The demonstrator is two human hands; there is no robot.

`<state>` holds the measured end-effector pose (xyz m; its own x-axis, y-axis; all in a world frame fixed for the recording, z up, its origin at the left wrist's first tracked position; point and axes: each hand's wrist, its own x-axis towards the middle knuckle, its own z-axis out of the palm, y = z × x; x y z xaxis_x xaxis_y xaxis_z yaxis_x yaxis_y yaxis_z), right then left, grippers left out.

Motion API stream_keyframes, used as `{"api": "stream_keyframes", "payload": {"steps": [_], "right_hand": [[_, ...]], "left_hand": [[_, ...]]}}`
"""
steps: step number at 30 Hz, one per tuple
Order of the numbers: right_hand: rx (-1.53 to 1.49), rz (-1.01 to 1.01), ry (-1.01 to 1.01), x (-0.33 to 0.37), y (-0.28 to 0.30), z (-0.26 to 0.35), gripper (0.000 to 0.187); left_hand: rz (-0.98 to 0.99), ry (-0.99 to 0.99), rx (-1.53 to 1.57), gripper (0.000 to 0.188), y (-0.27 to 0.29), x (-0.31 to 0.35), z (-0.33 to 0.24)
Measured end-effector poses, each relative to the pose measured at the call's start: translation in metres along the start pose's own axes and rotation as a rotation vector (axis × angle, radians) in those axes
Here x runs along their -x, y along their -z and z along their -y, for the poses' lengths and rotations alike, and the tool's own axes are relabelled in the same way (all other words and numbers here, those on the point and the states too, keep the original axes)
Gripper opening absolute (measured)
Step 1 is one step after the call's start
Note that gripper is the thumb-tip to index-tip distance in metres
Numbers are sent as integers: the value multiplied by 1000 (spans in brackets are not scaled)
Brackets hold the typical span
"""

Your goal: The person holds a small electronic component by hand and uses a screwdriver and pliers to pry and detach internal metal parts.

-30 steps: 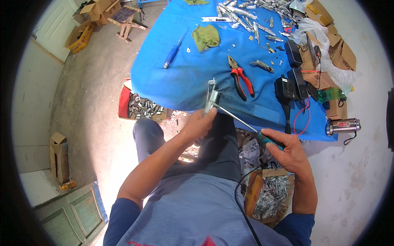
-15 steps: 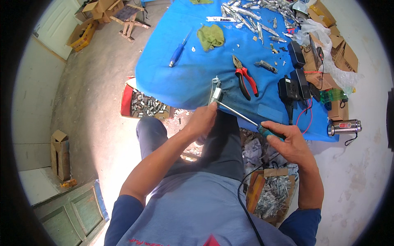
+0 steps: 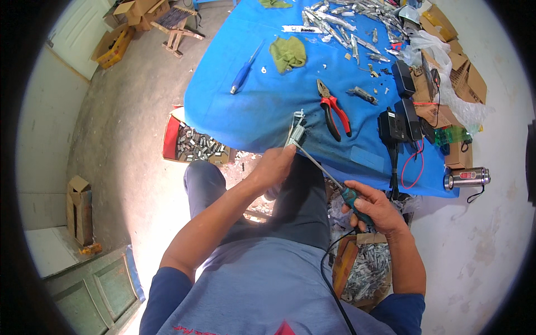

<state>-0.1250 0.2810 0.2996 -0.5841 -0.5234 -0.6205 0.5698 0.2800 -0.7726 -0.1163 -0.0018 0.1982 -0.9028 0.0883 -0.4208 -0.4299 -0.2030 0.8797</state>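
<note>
My left hand point(image 3: 276, 166) is closed on the lower end of a small silvery metal piece point(image 3: 297, 133), held at the near edge of the blue-covered table. Thin whitish strips stick out from the piece's far end. In my right hand point(image 3: 381, 211) is a screwdriver point(image 3: 350, 199) with a teal and dark handle and a long metal shaft. Its tip meets the piece beside my left thumb; the exact contact is too small to make out. Red-and-black pliers point(image 3: 335, 111) lie just beyond, jaws pointing away from me.
The blue cloth point(image 3: 223, 114) carries a blue screwdriver point(image 3: 242, 76), a green rag point(image 3: 288, 54), a heap of silvery pieces point(image 3: 335, 25) and black adapters point(image 3: 393, 125). A steel flask point(image 3: 468, 177) is at right. Boxes of parts point(image 3: 195, 144) sit below. A black cord point(image 3: 329, 279) crosses my lap.
My right hand has moved left and nearer to me, so the screwdriver slants more steeply and its handle shows more. The metal piece has tilted slightly; my left hand stays nearly in place.
</note>
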Motion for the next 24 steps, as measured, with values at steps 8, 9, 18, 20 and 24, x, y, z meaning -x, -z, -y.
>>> {"api": "stream_keyframes", "payload": {"steps": [8,9,18,20,24], "right_hand": [[1247,-461,686,-4,-31,-29,46],[1338,-510,719,-4,-33,-32,46],[92,-202,73,5,-34,-8,42],[-6,-187,39,5,-33,-7,42],[-77,-190,24,2,-31,-7,42]], "left_hand": [[-38,-1,-60,53,0,-6,8],[-44,0,-56,53,-2,-5,8],[-34,43,76,49,-7,4,-6],[-5,41,97,49,-3,2,-3],[-24,33,32,51,-1,-2,-1]]}}
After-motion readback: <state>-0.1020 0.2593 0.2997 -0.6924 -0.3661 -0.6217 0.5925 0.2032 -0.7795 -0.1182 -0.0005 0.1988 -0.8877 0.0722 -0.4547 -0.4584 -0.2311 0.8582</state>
